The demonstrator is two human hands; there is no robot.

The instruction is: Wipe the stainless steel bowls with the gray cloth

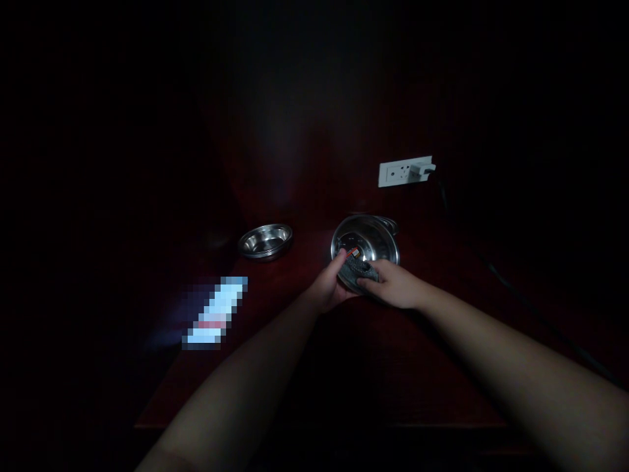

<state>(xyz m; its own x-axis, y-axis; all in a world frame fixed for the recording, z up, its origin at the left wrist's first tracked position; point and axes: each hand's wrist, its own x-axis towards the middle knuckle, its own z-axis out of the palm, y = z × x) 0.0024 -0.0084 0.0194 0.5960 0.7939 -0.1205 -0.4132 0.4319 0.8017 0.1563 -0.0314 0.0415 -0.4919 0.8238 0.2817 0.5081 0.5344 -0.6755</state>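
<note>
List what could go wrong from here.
1. The left hand and right hand hold a dark grey item close to the metal pot; in such dim light, they might knock the pot.
2. The bright, pixelated screen lies near the table's left edge, so a bump could push it off.
3. The dark cord trails at the right; a sweeping arm might snag it.

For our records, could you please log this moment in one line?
left hand: holding grey fabric-like item; right hand: same item; beyond: round silver metal pot; leftward: shallow silver metal dish
</note>
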